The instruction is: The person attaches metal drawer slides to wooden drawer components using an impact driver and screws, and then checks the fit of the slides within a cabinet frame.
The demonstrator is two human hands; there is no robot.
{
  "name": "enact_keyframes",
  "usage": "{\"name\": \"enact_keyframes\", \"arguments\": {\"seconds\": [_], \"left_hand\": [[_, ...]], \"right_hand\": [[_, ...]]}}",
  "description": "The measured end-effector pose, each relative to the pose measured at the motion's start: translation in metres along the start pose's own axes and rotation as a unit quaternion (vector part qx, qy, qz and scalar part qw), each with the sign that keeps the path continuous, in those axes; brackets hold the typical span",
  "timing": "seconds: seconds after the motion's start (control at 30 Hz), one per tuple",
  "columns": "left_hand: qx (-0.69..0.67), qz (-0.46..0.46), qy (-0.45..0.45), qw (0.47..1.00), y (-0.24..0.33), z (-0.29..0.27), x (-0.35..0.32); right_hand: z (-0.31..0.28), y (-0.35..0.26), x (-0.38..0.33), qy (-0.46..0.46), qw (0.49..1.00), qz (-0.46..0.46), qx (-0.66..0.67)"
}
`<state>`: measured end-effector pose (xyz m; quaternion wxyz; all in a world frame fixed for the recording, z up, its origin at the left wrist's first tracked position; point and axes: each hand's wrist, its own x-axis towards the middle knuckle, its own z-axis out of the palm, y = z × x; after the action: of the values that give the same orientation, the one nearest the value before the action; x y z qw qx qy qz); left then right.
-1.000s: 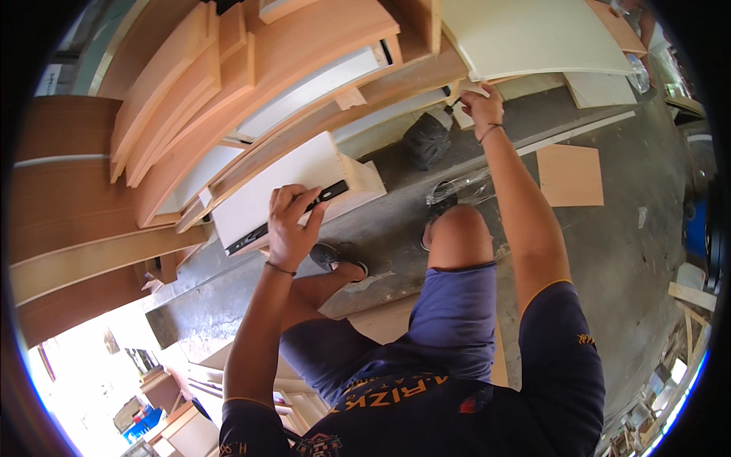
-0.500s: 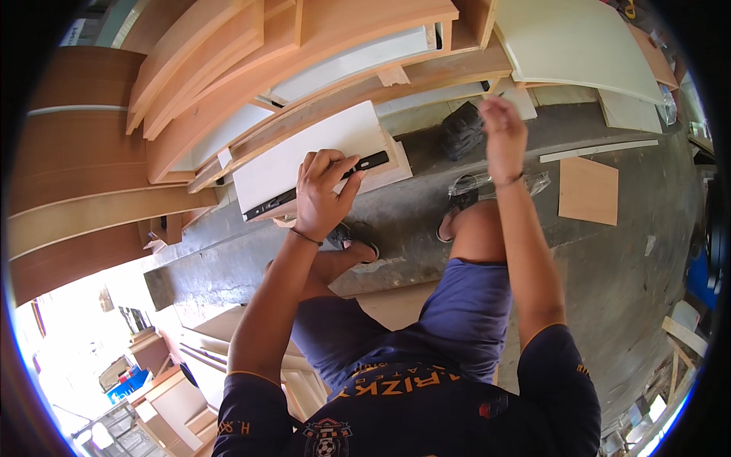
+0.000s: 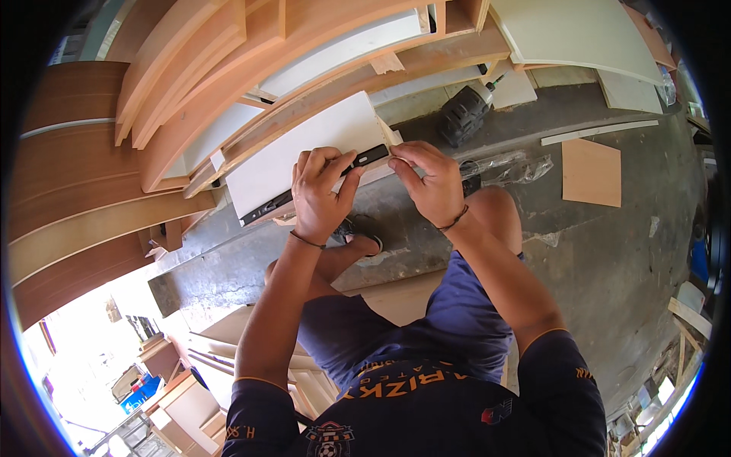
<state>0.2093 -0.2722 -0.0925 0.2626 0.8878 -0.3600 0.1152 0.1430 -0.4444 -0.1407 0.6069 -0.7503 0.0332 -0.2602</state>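
Note:
A white drawer box (image 3: pixel 304 141) lies ahead of me, tilted up toward the right, with a long black drawer slide (image 3: pixel 371 157) along its near edge. My left hand (image 3: pixel 324 190) is closed over the slide, thumb and fingers pressing it against the box. At the slide's right end, my right hand (image 3: pixel 430 179) has its thumb and forefinger pinched together by the box's corner. Whatever is between those fingertips is too small to make out. Beyond my right hand a dark power drill (image 3: pixel 466 114) rests on the floor, its greenish bit pointing up and right.
Brown wooden cabinet frames (image 3: pixel 304 65) stand close beyond the drawer box. Right of the drill are a thin white strip (image 3: pixel 598 132), a square brown board (image 3: pixel 592 172) and clear plastic wrap (image 3: pixel 525 169). A large pale panel (image 3: pixel 575 38) is at the far right.
My right hand has come left and nearer, from in front of the drill to the slide's right end. The drill now shows more fully. My left hand keeps its hold on the slide.

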Motion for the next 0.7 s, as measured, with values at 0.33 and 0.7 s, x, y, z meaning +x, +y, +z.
{"name": "enact_keyframes", "arguments": {"seconds": [0.33, 0.7], "left_hand": [[-0.005, 0.009, -0.011, 1.0, 0.0024, -0.0036, 0.0025], [-0.03, 0.005, -0.01, 0.999, -0.0003, -0.0016, 0.0023]], "right_hand": [[0.0048, 0.0049, 0.0012, 0.023, 0.994, -0.069, -0.075], [0.0045, 0.0024, 0.0046, 0.017, 0.992, -0.075, -0.099]]}}
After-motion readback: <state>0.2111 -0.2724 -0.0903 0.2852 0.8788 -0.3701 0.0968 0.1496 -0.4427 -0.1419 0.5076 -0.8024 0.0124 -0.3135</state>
